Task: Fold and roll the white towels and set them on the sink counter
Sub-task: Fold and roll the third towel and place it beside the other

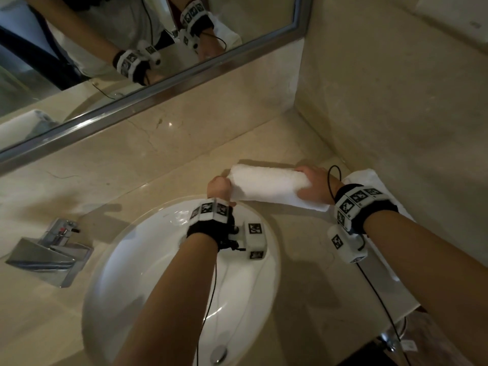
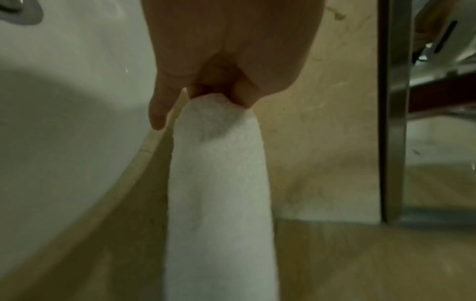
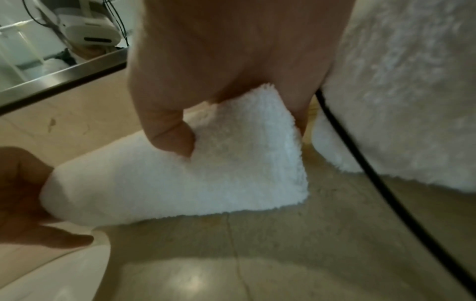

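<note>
A white towel point(image 1: 266, 184), partly rolled, lies on the beige counter point(image 1: 171, 186) behind the sink basin. My left hand point(image 1: 219, 187) grips the roll's left end, fingers curled round it; the left wrist view shows the roll point(image 2: 219, 183) running away from that hand point(image 2: 226, 61). My right hand point(image 1: 314, 184) holds the right end, thumb pressed into the towel point(image 3: 231, 163) and fingers wrapped over the top point(image 3: 219, 71). A flat tail of the towel sticks out toward me under the roll. My left hand point(image 3: 23, 193) shows at the far end in the right wrist view.
A second white towel point(image 1: 369, 180) lies flat along the counter's right side under my right forearm, seen again point(image 3: 412, 81) at the right. The white basin point(image 1: 158, 273) is in front, a chrome tap point(image 1: 52, 249) at left, the mirror point(image 1: 132, 62) behind, a marble wall at right.
</note>
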`<action>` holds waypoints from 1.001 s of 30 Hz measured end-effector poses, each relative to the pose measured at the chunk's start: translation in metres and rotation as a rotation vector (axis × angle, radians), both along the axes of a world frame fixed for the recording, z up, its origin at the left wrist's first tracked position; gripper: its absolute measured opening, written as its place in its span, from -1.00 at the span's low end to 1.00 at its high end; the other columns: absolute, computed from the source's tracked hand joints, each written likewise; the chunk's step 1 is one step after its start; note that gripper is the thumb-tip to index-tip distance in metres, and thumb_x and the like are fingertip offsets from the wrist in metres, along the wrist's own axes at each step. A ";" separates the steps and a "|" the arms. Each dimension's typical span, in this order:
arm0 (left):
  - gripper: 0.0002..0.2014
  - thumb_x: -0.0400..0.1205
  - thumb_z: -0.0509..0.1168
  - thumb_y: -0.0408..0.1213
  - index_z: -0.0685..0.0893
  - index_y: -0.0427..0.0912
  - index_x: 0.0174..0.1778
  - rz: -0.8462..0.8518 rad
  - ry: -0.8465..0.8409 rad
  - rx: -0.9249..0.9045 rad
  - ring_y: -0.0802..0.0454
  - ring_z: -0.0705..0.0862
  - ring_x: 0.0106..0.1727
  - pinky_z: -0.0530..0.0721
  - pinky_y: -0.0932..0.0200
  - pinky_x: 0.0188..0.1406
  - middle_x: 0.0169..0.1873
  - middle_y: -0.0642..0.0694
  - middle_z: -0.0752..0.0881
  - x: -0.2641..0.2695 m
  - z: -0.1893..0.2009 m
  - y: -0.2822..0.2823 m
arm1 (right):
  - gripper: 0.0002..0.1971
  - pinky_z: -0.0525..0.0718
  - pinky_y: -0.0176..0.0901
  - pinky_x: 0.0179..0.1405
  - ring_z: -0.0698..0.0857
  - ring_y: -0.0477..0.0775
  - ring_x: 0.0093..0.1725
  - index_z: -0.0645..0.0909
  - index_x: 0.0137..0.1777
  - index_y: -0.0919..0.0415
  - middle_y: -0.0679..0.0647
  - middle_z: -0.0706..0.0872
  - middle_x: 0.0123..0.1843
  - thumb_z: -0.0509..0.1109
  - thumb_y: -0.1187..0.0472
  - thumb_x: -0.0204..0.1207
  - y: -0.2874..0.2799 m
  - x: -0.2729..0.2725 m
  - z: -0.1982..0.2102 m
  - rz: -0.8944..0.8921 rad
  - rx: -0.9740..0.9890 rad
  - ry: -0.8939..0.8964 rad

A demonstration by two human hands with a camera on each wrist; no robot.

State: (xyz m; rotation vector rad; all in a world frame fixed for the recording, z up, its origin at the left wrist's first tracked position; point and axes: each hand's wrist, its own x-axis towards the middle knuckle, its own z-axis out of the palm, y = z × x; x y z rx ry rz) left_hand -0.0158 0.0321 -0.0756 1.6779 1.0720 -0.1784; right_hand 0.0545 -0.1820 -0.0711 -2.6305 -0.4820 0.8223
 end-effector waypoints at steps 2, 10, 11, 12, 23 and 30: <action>-0.64 0.65 0.21 -0.25 0.55 -0.38 0.31 -0.015 -0.044 0.046 -0.24 0.56 0.32 0.52 0.04 0.29 0.29 -0.29 0.61 0.002 0.008 -0.003 | -0.34 0.36 0.02 0.48 0.40 0.21 0.49 0.24 0.58 0.10 0.17 0.41 0.52 0.39 0.15 0.49 -0.001 0.001 -0.001 0.007 -0.011 0.008; -0.77 0.66 0.10 -0.36 0.66 -0.29 0.00 -0.073 -0.250 0.399 -0.16 0.62 -0.02 0.53 0.15 -0.04 -0.08 -0.24 0.69 0.007 0.022 -0.016 | -0.35 0.37 0.02 0.48 0.41 0.21 0.49 0.24 0.58 0.10 0.17 0.41 0.52 0.38 0.15 0.50 0.000 0.001 -0.002 0.006 -0.005 0.006; -0.79 0.66 0.07 -0.38 0.63 -0.27 -0.07 -0.056 -0.265 0.389 -0.12 0.58 -0.09 0.49 0.17 -0.12 -0.16 -0.22 0.65 0.009 0.022 -0.019 | -0.35 0.37 0.01 0.48 0.41 0.21 0.50 0.24 0.59 0.09 0.16 0.42 0.53 0.37 0.16 0.52 -0.002 0.002 -0.002 0.003 -0.002 0.015; -0.80 0.67 0.04 -0.39 0.58 -0.24 -0.13 -0.035 -0.261 0.366 -0.11 0.56 -0.11 0.44 0.18 -0.15 -0.19 -0.23 0.62 0.011 0.024 -0.021 | -0.36 0.35 -0.01 0.49 0.41 0.20 0.51 0.23 0.60 0.08 0.15 0.41 0.54 0.35 0.17 0.53 -0.003 0.003 0.000 0.003 0.003 0.028; -0.54 0.55 0.10 -0.52 0.40 -0.21 0.40 -0.411 -0.043 0.613 -0.18 0.37 0.45 0.41 -0.07 0.39 0.42 -0.20 0.43 0.014 0.027 0.003 | -0.18 0.46 0.10 0.41 0.45 0.28 0.44 0.09 0.60 0.20 0.29 0.39 0.50 0.44 0.00 0.45 -0.005 -0.002 -0.003 -0.074 0.036 0.052; -0.30 0.42 0.46 -0.03 0.37 0.02 0.48 -1.016 0.063 0.505 -0.15 0.35 0.49 0.34 -0.09 0.50 0.44 -0.11 0.45 0.012 0.008 0.017 | -0.41 0.53 0.16 0.32 0.53 0.32 0.30 0.22 0.54 0.19 0.32 0.51 0.37 0.23 0.09 0.53 0.004 0.012 -0.002 -0.073 -0.036 0.160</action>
